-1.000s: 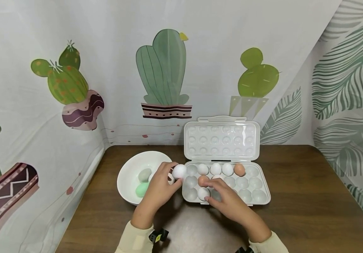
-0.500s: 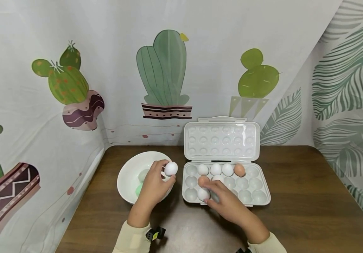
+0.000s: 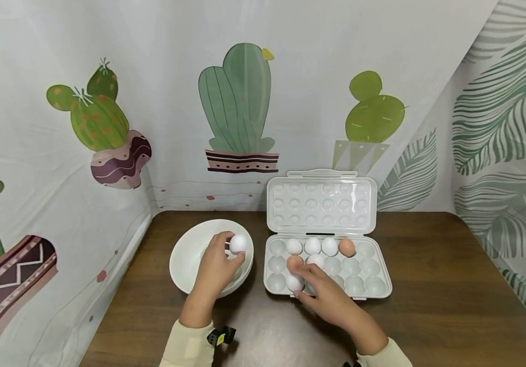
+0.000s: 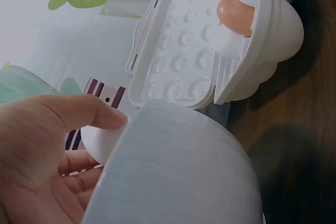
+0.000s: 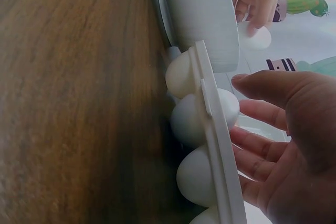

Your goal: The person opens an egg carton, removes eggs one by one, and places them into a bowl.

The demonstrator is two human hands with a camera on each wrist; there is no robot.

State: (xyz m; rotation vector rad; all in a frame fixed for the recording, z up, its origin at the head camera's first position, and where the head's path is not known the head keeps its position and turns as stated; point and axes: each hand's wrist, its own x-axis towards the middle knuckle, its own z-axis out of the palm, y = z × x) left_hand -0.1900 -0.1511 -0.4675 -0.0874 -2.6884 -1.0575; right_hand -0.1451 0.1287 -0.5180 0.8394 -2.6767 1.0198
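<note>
My left hand [image 3: 214, 265] holds a white egg [image 3: 238, 243] between thumb and fingers above the right part of the white bowl [image 3: 182, 255]. In the left wrist view, the bowl's wall [image 4: 178, 166] partly covers that egg [image 4: 100, 140]. At the front left of the opened egg carton [image 3: 384, 275], my right hand [image 3: 329, 298] has thumb and fingertips around a white egg [image 3: 294, 282] seated in a front-row cup. The right wrist view shows the fingers touching this egg [image 5: 229, 107]. An orange-brown egg [image 3: 295, 263] sits just behind it. My left hand hides the bowl's contents.
The back row holds several white eggs [image 3: 312, 245] and an orange-brown one [image 3: 347, 247]; another white egg [image 3: 316, 261] is in the middle row. The carton's clear lid [image 3: 321, 204] stands raised against the printed backdrop [image 3: 309, 102]. Everything rests on a brown wooden table [image 3: 432, 285].
My left hand has moved left with its white egg, from beside the carton's left edge to over the bowl, covering the green and pale eggs seen there before. My right hand has barely shifted.
</note>
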